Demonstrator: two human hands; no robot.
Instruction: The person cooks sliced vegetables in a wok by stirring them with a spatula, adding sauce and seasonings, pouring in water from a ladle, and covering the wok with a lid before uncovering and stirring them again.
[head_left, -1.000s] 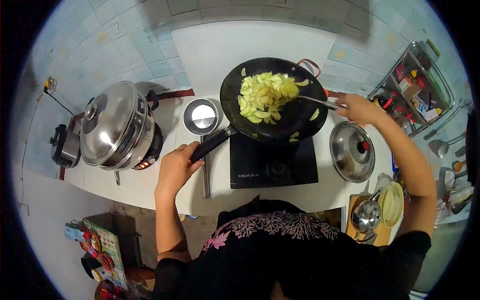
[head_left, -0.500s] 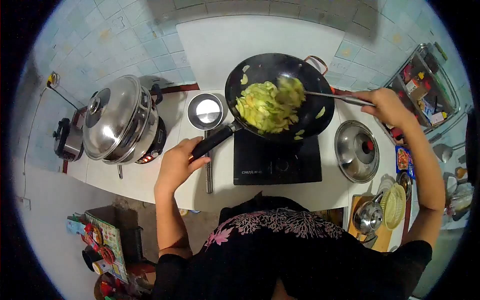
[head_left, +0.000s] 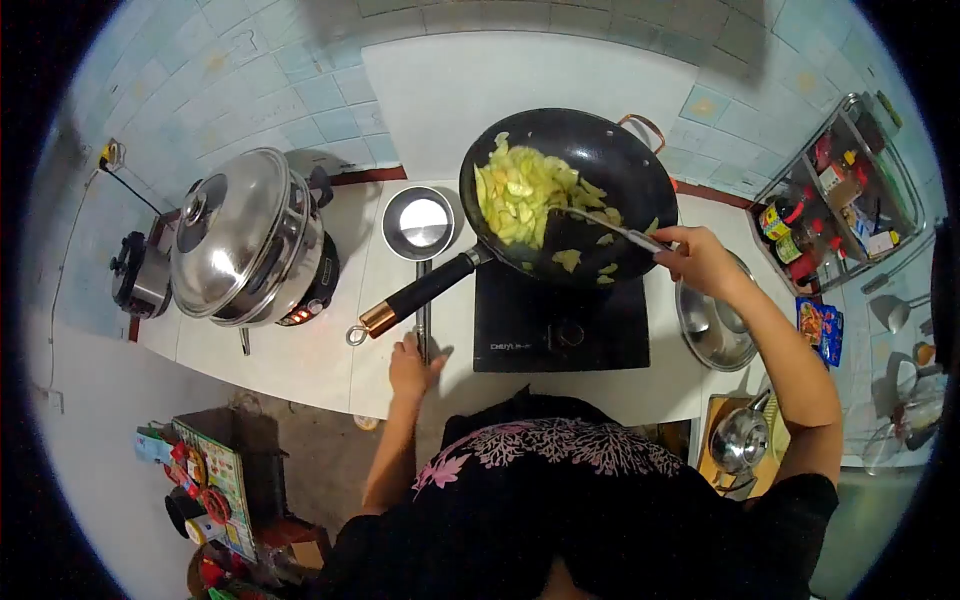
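My right hand (head_left: pixel 700 260) is closed round the handle of a metal spatula (head_left: pixel 605 222). Its blade end is among the sliced green vegetables (head_left: pixel 525 195), heaped at the left of the black wok (head_left: pixel 640 175). A few loose slices lie lower in the wok, which sits on a black induction cooker (head_left: pixel 560 335). At the counter's front, my left hand (head_left: pixel 410 370) has its fingers and thumb around the handle end of a metal ladle (head_left: pixel 418 222). The ladle's bowl stands left of the wok. Above this hand, the wok's black handle (head_left: pixel 430 292) is unheld.
A large lidded steamer pot (head_left: pixel 235 245) stands at left, with a smaller cooker (head_left: pixel 142 280) beyond it. Right of the induction cooker lies a glass lid (head_left: pixel 715 325). A small steel pot (head_left: pixel 738 440) and a rack of bottles (head_left: pixel 810 220) are further right.
My left hand has let go of the wok handle and moved down to the ladle handle. My right hand has drawn the spatula down and left. The vegetables are heaped further left.
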